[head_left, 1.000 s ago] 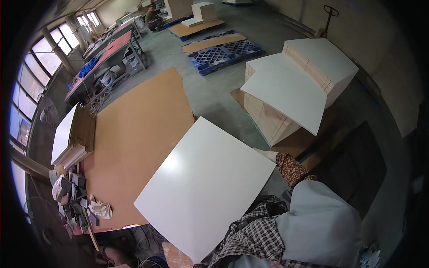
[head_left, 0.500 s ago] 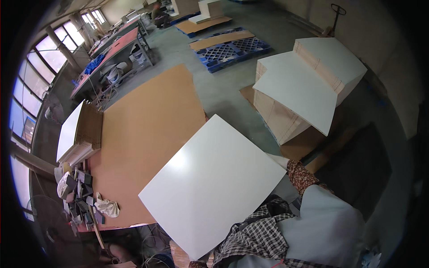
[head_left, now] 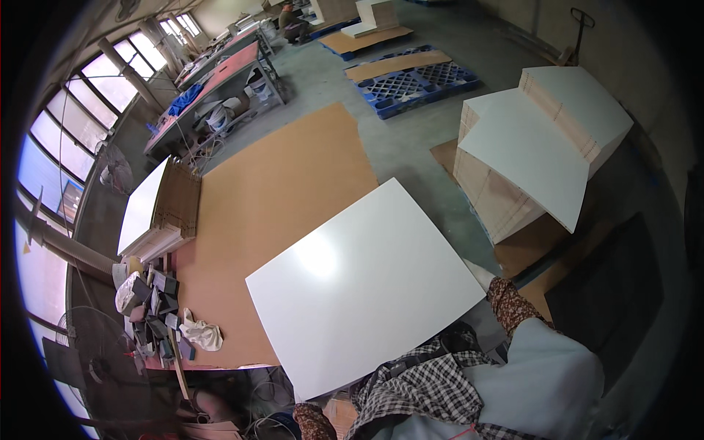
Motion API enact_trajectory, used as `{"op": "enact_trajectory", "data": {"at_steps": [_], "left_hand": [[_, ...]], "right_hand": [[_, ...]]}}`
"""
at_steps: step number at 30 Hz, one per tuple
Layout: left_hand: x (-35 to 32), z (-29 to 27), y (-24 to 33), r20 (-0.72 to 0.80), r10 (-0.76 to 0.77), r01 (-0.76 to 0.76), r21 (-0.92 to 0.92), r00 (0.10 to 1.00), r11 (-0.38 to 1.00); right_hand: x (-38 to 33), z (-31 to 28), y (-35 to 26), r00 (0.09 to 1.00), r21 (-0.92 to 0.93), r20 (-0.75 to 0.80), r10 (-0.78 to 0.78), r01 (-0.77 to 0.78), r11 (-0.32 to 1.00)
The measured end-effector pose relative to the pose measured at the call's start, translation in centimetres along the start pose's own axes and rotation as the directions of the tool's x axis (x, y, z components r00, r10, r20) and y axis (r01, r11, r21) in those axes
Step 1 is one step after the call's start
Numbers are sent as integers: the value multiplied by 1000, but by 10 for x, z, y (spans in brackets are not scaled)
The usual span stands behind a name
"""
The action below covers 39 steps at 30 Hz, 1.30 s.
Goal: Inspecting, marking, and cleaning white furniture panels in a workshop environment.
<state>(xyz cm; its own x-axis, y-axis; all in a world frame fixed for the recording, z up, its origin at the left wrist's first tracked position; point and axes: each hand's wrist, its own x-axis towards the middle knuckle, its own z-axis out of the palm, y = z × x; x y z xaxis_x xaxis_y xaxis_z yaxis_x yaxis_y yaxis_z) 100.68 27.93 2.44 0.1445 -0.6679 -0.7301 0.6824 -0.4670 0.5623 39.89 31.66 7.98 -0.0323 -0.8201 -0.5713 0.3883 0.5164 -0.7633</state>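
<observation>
Between my two hands is a large white panel (head_left: 367,290), smooth and glossy, held at a slant over the near right part of a brown-covered table. My right hand (head_left: 479,275), in a pale glove below a flowered sleeve cover, grips its right corner, with the fingers out of sight under the panel. At the near lower corner my left hand is almost wholly hidden; only its flowered sleeve cover (head_left: 314,422) shows, right against that corner. A brown sheet (head_left: 286,183) covers the table beyond the panel.
A stack of white panels (head_left: 158,209) stands on the table's left side. Nearer lie several dark sanding blocks (head_left: 155,308) and a white cloth (head_left: 202,331). Stacked panels (head_left: 524,139) stand on the right, a blue pallet (head_left: 414,84) behind. A fan (head_left: 99,359) is at left; a person (head_left: 292,26) crouches far back.
The panel has turned somewhat clockwise, its left and near corners swinging up and left. Both hands have moved with it. My view has shifted left, so the surroundings appear further right.
</observation>
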Motion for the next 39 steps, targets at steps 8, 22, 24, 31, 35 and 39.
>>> {"op": "enact_trajectory", "data": {"at_steps": [8, 22, 24, 31, 35, 39], "left_hand": [[9, -2, 27, -8, 66, -67, -52, 998, 996], [4, 66, 33, -155, 318, -349, -254, 935, 902], [-12, 66, 36, -150, 315, -342, -216, 937, 915], [-25, 5, 64, 35, 14, -21, 214, 999, 977], [-11, -21, 90, 178, -201, 113, 411, 963, 904], [9, 37, 164, 95, -179, 32, 799, 979, 601]], "right_hand": [[43, 7, 28, 998, -24, -38, -41, 40, 999], [71, 2, 75, 988, -126, -149, -49, 30, 992], [62, 2, 73, 992, -120, -54, -116, 109, 987], [64, -1, 60, 996, 79, 11, 90, -90, 993], [64, 3, 53, 991, 33, -45, 125, -123, 992], [60, 3, 38, 988, 35, -97, 117, -114, 993]]}}
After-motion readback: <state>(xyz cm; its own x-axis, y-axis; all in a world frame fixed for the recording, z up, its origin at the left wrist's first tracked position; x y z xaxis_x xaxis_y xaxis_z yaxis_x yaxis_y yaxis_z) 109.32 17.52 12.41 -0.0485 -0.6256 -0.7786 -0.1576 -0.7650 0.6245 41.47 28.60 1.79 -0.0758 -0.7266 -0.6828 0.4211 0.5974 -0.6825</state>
